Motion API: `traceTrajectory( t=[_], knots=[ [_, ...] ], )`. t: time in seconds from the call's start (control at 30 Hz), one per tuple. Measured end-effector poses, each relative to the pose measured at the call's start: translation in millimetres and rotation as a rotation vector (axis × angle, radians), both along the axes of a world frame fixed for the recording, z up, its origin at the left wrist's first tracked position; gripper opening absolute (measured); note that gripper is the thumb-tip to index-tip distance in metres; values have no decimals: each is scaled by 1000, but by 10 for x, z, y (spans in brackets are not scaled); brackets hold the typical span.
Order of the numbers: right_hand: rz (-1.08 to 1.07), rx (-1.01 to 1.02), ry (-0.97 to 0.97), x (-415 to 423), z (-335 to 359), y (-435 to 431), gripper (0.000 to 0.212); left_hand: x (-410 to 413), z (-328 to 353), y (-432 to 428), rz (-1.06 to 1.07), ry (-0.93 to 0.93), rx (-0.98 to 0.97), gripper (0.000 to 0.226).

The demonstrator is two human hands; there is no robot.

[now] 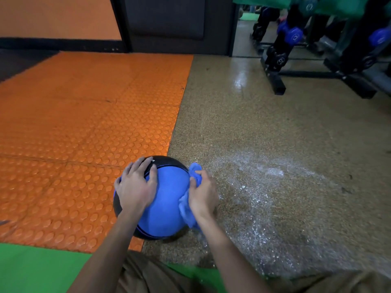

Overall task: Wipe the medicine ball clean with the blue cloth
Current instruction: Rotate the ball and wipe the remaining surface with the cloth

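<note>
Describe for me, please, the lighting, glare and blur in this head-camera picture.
Head view: fairly even indoor light; glare streaks the speckled floor near the dumbbell rack, which sits dim and soft; a glistening patch sparkles beside the medicine ball; the left hand and the right hand gripping the blue cloth look slightly soft; the wide-angle lens bows the orange mat at its edge.

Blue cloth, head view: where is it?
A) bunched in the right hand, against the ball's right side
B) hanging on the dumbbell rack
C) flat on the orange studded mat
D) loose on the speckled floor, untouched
A: the crumpled blue cloth is gripped by the right hand against the right side of the blue-and-black rubber medicine ball, while the left hand rests bare on the ball.
</note>
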State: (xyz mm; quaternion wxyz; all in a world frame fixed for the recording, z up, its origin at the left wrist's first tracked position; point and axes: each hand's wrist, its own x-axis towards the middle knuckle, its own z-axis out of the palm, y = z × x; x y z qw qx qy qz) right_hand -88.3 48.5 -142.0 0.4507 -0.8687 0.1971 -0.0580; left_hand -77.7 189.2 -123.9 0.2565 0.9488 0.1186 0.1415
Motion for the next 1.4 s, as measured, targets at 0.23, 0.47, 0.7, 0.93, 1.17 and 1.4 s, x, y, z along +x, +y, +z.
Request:
traceTrajectory(
  t=[0.23,0.47,0.7,0.93,1.17,1.4],
  knots=[
    [104,-62,-373,-339,-83,142,21,-30,-2,40,-15,-7,-21,53],
    [96,-173,-407,-372,37,189,19,-26,21,-102,3,-3,18,53],
    [87,-191,-576,-314,-155,157,19,-87,-1,-117,-22,-43,52,68],
    [-36,47,-86,34,-123,-283,12,-108,54,-368,-68,15,137,64],
    [-189,576,-114,28,265,-872,9,-660,-88,-662,-339,-176,203,41],
    [269,297,-274,-187,416,-985,37,-660,24,-664,-7,-10,-91,53]
  ],
)
